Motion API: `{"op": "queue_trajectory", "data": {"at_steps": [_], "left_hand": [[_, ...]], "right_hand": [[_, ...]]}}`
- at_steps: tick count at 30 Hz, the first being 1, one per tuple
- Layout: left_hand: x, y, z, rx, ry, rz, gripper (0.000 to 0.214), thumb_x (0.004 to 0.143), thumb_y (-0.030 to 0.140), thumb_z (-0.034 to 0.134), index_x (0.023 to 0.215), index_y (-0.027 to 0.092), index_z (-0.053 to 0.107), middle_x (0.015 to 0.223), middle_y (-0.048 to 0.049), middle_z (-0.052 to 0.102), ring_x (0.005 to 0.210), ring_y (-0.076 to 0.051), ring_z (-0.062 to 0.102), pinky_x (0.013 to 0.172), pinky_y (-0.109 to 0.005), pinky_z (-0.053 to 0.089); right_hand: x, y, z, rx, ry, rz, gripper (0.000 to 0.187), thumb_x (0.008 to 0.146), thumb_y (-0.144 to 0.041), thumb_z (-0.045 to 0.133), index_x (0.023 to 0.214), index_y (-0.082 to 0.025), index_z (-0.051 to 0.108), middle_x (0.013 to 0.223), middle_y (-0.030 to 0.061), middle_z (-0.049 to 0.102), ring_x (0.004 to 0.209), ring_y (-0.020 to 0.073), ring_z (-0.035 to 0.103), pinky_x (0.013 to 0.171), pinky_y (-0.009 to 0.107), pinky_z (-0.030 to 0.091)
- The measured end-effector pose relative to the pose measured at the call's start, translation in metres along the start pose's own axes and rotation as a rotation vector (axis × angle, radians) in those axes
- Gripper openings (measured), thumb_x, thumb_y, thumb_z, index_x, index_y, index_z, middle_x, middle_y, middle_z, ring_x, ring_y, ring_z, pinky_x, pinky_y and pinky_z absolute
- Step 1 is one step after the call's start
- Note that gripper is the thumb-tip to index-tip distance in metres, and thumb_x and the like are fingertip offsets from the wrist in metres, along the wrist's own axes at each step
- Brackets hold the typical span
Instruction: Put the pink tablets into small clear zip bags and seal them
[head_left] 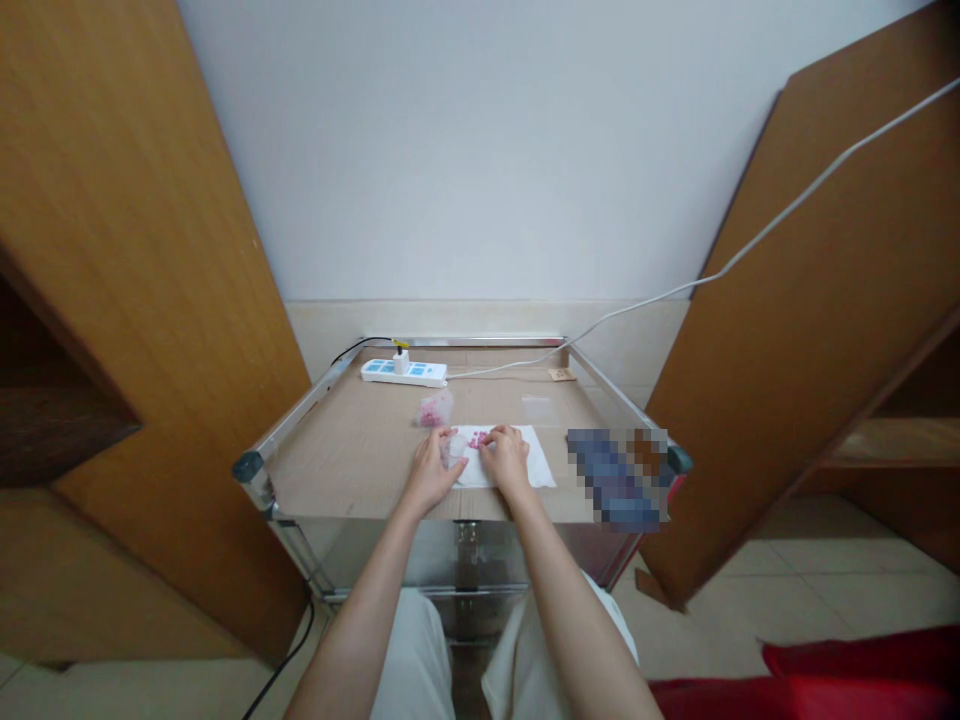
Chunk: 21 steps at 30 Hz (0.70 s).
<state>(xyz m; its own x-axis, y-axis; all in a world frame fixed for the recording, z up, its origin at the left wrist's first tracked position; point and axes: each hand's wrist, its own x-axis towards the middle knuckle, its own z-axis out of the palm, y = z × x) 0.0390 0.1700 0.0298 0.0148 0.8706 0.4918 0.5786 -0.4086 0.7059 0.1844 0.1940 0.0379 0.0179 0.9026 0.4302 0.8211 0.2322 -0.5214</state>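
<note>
My left hand (431,470) is closed around the side of a small clear plastic bag (454,450), thumb on the near side. Close to it, on a white sheet (537,462), lies a loose cluster of small pink pieces that look like beads (477,439). My right hand (508,460) rests over the right side of this cluster, its fingers curled down and drawn together. Whatever is between those fingertips is hidden or too small to make out. Just beyond my left hand sits a clear bag of pink pieces (434,408).
A white power strip (405,373) with a plug lies at the back left of the cart top (330,450); its white cable (637,303) runs up right. A flat clear bag (538,408) and a small brown card (562,375) lie right. A pixelated dark item (611,480) lies front right.
</note>
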Motion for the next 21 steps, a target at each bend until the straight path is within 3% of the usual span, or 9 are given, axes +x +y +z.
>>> {"op": "queue_trajectory", "data": {"at_steps": [12,17,21], "left_hand": [[0.000,0.003,-0.001,-0.015,-0.006,-0.022,0.046,0.062,0.025,0.058,0.103,0.020,0.038,0.104,-0.0060,0.052,0.097,-0.018,0.048,0.086,-0.035,0.034],[0.000,0.004,-0.001,-0.006,-0.009,-0.036,0.046,0.061,0.025,0.058,0.103,0.020,0.039,0.105,-0.0062,0.051,0.097,-0.018,0.048,0.086,-0.035,0.034],[0.000,0.005,-0.001,-0.023,-0.013,-0.039,0.046,0.062,0.026,0.058,0.103,0.019,0.039,0.104,-0.0067,0.052,0.096,-0.019,0.049,0.085,-0.035,0.034]], "right_hand": [[0.002,0.000,0.000,-0.033,-0.015,0.019,0.010,0.070,-0.021,0.051,0.069,-0.017,0.060,0.089,0.0069,0.056,0.091,0.0201,0.043,0.072,0.030,0.027],[0.003,-0.002,-0.002,0.149,0.073,-0.008,0.009,0.070,-0.024,0.052,0.069,-0.018,0.059,0.086,0.0056,0.057,0.088,0.0201,0.046,0.073,0.031,0.030],[0.001,-0.011,-0.005,0.358,0.108,-0.114,0.010,0.071,-0.025,0.052,0.068,-0.018,0.059,0.083,0.0044,0.058,0.085,0.0173,0.048,0.076,0.029,0.033]]}}
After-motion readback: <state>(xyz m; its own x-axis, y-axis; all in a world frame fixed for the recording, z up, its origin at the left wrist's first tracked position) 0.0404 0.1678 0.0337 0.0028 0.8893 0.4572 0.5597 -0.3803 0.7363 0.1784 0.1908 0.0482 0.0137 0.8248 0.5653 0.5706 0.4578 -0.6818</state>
